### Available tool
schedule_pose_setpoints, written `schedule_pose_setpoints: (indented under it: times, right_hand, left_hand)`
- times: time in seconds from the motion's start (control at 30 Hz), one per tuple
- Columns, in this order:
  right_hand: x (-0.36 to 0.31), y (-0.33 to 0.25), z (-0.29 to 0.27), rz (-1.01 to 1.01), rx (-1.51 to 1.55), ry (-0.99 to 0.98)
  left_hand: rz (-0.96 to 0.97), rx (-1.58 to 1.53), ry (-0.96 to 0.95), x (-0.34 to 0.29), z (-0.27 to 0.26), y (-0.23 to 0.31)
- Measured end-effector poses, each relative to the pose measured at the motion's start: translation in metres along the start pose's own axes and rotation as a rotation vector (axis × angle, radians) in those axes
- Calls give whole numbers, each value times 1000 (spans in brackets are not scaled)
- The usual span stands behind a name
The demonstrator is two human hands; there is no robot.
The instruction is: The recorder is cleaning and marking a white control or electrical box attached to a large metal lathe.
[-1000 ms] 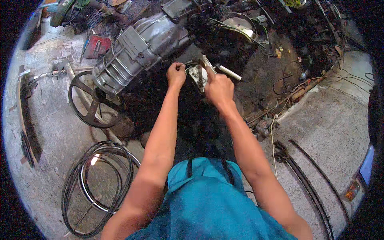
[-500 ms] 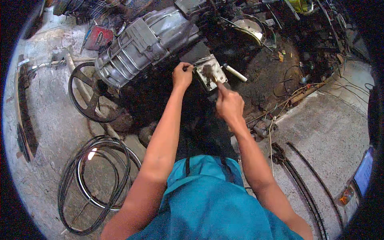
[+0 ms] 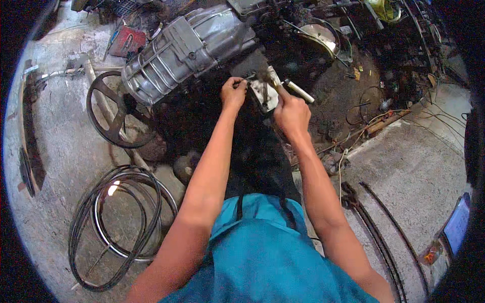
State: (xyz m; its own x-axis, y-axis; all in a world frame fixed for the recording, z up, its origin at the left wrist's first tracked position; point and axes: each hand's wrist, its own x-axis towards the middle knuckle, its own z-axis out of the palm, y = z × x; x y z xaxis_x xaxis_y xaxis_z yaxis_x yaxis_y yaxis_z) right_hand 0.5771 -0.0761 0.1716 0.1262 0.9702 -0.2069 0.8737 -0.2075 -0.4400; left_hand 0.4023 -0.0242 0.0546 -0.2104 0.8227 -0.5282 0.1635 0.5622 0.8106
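Note:
A shallow white tray (image 3: 263, 100), smeared with dark grime, lies between my hands. My right hand (image 3: 293, 115) is closed around a short pale-handled brush (image 3: 275, 81), which reaches over the tray's far right part. Beside the tray's far left corner, my left hand (image 3: 233, 94) is closed, its fingertips pinched on something small and dark. What that is stays unclear against the dark ground. To the right of the tray lies a white cylinder with a black end (image 3: 301, 92), which neither hand touches.
A large ribbed metal gearbox housing (image 3: 184, 50) lies at far left, beside a black steering wheel (image 3: 118, 108). Coiled black cables and a metal ring (image 3: 96, 217) rest on the near left floor. Chains (image 3: 376, 232) lie at right; loose wires (image 3: 434, 123) run behind them.
My right hand has swung the brush away from me, from the tray's middle to its far right part. My left hand has shifted slightly right and its fingers have turned.

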Motion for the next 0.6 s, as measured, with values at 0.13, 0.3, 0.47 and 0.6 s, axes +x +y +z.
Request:
schedule_pose_setpoints:
  times: [0.13,0.3,0.47,0.6]
  right_hand:
    - [-32,7,5,-54,-11,-28]
    - [-3,-1,-4,30,-54,10]
    - [-51,-10,11,-14,-11,-73]
    - [-23,1,13,44,-17,67]
  left_hand:
    - [28,2,29,3,-4,-16]
    - [70,119,66,14,0,-29]
    - [56,193,94,17,-12,-34]
    - [294,427,110,-6,4,3]
